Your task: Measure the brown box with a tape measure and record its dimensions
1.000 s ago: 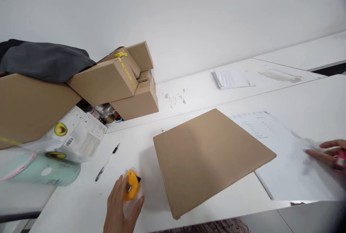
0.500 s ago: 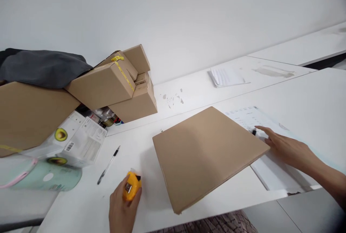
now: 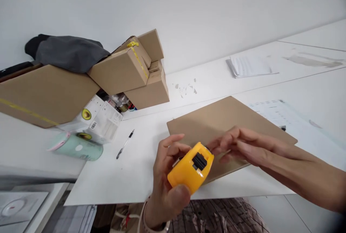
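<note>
A yellow tape measure [image 3: 189,168] with a black lock button is held in my left hand [image 3: 167,186], fingers behind it and thumb along its near side. My right hand [image 3: 243,146] is right at the tape measure's front end, its fingers drawn together and slightly blurred. Whether they grip the tape's metal end is hidden. Beneath both hands, on the white table [image 3: 108,182], lies a flat brown cardboard box [image 3: 216,117]. A pen [image 3: 125,144] with a black cap end rests to its left. To its right is a printed sheet [image 3: 270,112], with a small black object [image 3: 282,128] on it.
Stacked cardboard boxes [image 3: 119,72] with a dark cloth [image 3: 70,51] on top stand at the left back. Beside them are a white avocado-print carton [image 3: 106,123] and a mint cylindrical pouch [image 3: 89,149]. A stack of papers [image 3: 251,66] sits near the wall.
My left hand has lifted the tape measure from the left side to over the box. My right hand has moved left from the printed sheet to the tape measure. The view has shifted.
</note>
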{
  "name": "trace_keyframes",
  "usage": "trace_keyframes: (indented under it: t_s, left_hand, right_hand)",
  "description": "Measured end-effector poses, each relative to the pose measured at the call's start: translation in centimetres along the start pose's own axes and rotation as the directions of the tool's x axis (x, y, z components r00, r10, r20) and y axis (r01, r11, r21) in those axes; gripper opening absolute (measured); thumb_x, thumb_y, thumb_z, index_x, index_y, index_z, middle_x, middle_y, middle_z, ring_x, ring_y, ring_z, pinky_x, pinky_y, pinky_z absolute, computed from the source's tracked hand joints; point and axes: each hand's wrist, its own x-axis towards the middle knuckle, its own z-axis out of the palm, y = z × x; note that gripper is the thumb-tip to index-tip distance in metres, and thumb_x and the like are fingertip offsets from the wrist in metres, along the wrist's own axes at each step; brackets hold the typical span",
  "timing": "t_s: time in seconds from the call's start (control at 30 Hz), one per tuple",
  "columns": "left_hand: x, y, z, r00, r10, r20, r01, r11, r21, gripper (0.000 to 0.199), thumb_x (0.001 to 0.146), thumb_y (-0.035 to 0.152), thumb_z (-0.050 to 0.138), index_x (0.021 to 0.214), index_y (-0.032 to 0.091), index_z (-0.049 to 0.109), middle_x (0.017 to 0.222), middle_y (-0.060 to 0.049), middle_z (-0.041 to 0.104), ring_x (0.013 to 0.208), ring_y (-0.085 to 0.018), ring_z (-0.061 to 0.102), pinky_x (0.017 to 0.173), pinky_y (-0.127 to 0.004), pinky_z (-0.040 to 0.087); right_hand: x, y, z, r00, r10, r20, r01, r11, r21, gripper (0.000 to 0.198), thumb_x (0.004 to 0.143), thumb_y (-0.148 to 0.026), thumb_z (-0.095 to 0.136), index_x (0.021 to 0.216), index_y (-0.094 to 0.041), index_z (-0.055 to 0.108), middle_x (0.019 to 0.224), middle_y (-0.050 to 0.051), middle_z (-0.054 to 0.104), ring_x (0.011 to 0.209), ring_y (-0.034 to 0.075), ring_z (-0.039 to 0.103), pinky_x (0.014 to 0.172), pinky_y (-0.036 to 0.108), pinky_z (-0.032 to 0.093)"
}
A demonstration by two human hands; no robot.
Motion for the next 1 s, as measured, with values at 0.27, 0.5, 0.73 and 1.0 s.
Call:
trace_keyframes:
  t_s: [0.27, 0.5, 0.73, 1.0]
  left_hand:
    - [-0.9, -0.4, -0.6, 0.995, -0.073, 0.066, 0.073, 0.997, 0.001, 0.077, 0.075, 0.071, 0.072, 0.134, 0.028, 0.047, 0.101, -0.005, 0.063, 0.083, -0.02, 0.06, 0.07, -0.03, 0.053]
    - [-1.5, -0.5, -1.1, 0.983, -0.183, 0.005, 0.182, 0.982, 0.044, 0.085, 0.07, 0.071, 0.076, 0.136, 0.026, 0.049, 0.111, -0.012, 0.063, 0.094, -0.03, 0.064, 0.076, -0.039, 0.057]
    - [-0.8, 0.5, -5.7, 0.966, -0.152, -0.209, 0.174, 0.98, 0.092, 0.068, 0.074, 0.068, 0.069, 0.125, 0.024, 0.058, 0.086, -0.004, 0.068, 0.068, -0.024, 0.067, 0.062, -0.034, 0.055]
    - [-0.3, 1.4, -8.5, 0.834, -0.279, -0.476, 0.394, 0.906, 0.158, 0.075, 0.067, 0.067, 0.072, 0.124, 0.021, 0.057, 0.077, -0.001, 0.072, 0.065, -0.023, 0.068, 0.066, -0.032, 0.054]
  right_hand:
    - [1.9, -0.9, 1.0, 0.977, 0.067, 0.2, -0.086, 0.992, 0.089, 0.039, 0.093, -0.06, 0.056, 0.109, -0.026, 0.066, 0.112, 0.008, 0.07, 0.111, 0.026, 0.064, 0.1, 0.045, 0.05]
    - [2.4, -0.7, 0.1, 0.989, 0.07, 0.128, -0.088, 0.986, 0.141, 0.029, 0.08, -0.049, 0.076, 0.09, -0.027, 0.061, 0.082, -0.002, 0.058, 0.073, 0.014, 0.052, 0.063, 0.026, 0.047]
    - [4.0, 0.8, -11.2, 0.903, -0.015, -0.43, 0.107, 0.976, 0.189, 0.02, 0.074, -0.035, 0.078, 0.072, -0.022, 0.062, 0.069, -0.001, 0.047, 0.061, 0.011, 0.041, 0.055, 0.023, 0.04]
    - [4.9, 5.1, -10.8, 0.853, 0.234, -0.466, -0.106, 0.953, 0.285, 0.021, 0.08, -0.038, 0.074, 0.084, -0.024, 0.058, 0.073, -0.004, 0.05, 0.062, 0.011, 0.048, 0.052, 0.022, 0.041]
